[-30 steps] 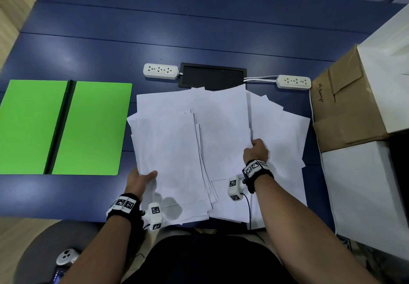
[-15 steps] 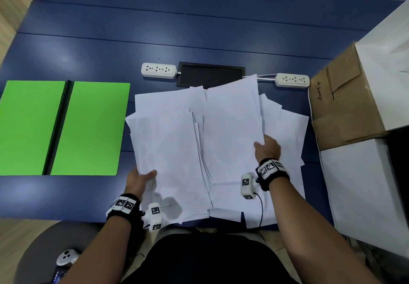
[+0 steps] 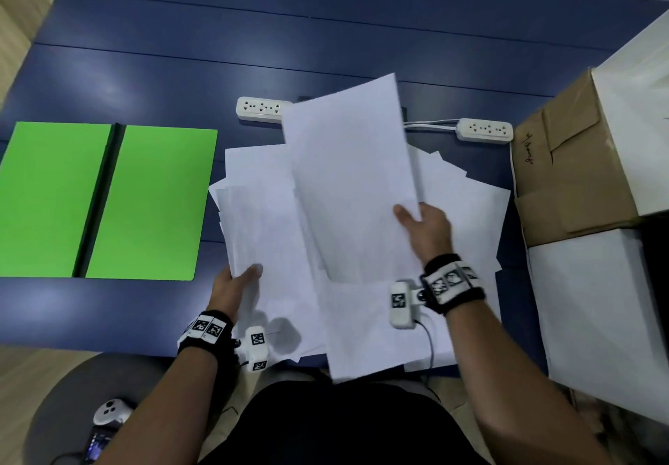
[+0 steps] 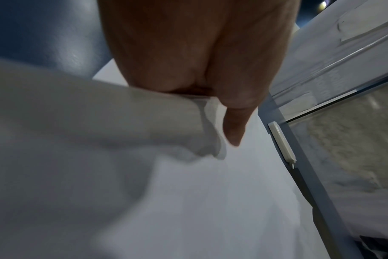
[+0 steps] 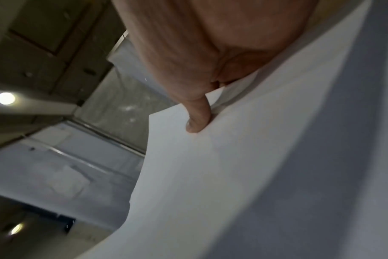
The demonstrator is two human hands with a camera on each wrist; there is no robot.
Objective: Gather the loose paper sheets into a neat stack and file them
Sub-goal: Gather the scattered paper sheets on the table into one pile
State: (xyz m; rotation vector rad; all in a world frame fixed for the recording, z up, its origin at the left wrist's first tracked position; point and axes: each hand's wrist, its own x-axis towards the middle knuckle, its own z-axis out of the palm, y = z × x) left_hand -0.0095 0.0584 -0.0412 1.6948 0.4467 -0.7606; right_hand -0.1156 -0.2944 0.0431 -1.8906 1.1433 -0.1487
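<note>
Now right hand (image 3: pixel 425 227) pinching a lifted sheaf of sheets (image 3: pixel 353 182) at its right edge, thumb on top, fingers beneath; sheaf raised and tilted above the rest of the paper, far end over a black pad between two power strips. Right wrist view: thumb (image 5: pixel 197 115) pressed flat on the white paper. Left hand (image 3: pixel 233 289) gripping the near-left edge of another stack (image 3: pixel 268 243), thumb over the top, fingers under; in the left wrist view, thumb (image 4: pixel 234 129) lying on the sheets, stack edge bunched beneath the hand. More loose sheets (image 3: pixel 470 218) fanned out on the blue tabletop (image 3: pixel 217 37) under and to the right of both stacks, some hanging over the near edge. Open green folder (image 3: pixel 105 200) flat on the tabletop to the left of the paper, apart from it, black spine down the middle. Left power strip (image 3: pixel 259 109) and right power strip (image 3: pixel 485 129) beyond the paper. Cardboard box (image 3: pixel 564 171) at the right, beside white boxes.
</note>
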